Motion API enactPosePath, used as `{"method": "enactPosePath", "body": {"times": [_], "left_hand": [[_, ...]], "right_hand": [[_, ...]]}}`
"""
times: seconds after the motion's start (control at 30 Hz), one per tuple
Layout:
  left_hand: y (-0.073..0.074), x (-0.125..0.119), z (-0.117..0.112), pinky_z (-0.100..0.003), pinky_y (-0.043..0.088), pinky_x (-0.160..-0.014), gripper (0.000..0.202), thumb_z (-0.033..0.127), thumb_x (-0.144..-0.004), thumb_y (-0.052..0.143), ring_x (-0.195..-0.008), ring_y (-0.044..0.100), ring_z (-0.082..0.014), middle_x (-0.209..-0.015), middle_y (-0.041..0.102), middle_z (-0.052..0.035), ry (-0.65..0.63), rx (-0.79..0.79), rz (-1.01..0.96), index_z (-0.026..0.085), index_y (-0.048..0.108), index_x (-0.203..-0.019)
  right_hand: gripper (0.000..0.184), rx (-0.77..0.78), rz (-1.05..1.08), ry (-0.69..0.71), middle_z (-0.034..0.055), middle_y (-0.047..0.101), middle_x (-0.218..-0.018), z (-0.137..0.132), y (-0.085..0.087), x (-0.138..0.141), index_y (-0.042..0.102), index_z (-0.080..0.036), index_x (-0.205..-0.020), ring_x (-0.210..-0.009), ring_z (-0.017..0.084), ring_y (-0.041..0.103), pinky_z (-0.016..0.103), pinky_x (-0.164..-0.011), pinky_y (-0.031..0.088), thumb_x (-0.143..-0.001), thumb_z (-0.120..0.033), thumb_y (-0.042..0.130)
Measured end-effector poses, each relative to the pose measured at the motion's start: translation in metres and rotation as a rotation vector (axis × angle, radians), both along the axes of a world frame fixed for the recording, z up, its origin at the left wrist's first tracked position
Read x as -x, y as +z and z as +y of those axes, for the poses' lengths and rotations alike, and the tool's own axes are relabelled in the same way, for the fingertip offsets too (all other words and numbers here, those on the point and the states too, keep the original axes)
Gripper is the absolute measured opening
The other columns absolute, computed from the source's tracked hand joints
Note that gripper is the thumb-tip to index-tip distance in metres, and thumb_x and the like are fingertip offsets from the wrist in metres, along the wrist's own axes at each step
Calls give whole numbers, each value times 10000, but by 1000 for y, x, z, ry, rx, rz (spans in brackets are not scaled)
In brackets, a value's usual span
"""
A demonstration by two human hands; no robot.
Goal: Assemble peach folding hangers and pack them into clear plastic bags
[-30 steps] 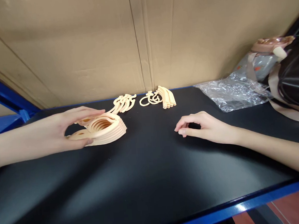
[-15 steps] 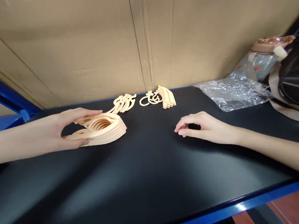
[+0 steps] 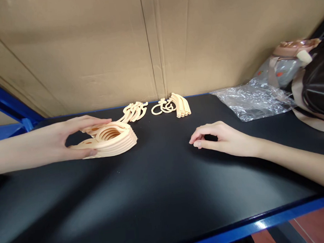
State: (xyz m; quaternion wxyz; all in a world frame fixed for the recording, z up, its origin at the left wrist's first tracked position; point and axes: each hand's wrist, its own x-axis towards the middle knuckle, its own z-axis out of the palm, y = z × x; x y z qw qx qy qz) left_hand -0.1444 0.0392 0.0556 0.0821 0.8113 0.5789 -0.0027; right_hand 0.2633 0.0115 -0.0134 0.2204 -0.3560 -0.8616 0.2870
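Observation:
A stack of peach plastic hangers [image 3: 116, 139] lies on the black table [image 3: 161, 188] at the left. My left hand [image 3: 66, 139] grips the stack's near end, fingers over the top and thumb under the front edge. My right hand [image 3: 221, 137] rests on the table at centre right, fingers curled loosely, thumb and forefinger nearly touching, with nothing visible in it. Farther back lie two small bundles of peach hooks [image 3: 135, 111] and hook parts [image 3: 174, 105].
A crumpled clear plastic bag [image 3: 249, 100] lies at the back right. Beside it stand a bottle with a pink lid [image 3: 285, 61] and a dark bag with a beige strap [image 3: 320, 84]. Cardboard [image 3: 151, 41] walls the back. A blue frame edges the table.
My left hand has slid slightly left along the hanger stack. My right hand has not moved.

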Motion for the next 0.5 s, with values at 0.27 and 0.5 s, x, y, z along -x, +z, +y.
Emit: {"method": "enactPosePath", "body": {"times": [0.27, 0.5], "left_hand": [[0, 0, -1, -288, 427, -1022, 824, 725, -692, 525, -1141, 605, -228, -1303, 601, 33, 14, 30, -33, 304, 465, -1397], [5, -5, -6, -278, 431, -1016, 802, 715, -705, 517, -1146, 606, -219, -1300, 605, 48, 39, 59, -38, 320, 454, -1400]], "right_hand": [[244, -11, -12, 6, -17, 688, -861, -1, 0, 1, 694, -208, -956, -758, 111, 617, 235, -702, 438, -942, -412, 562], [238, -28, -9, 10, -15, 692, -856, -1, 0, 1, 704, -210, -945, -746, 116, 614, 249, -692, 438, -937, -402, 563]]}}
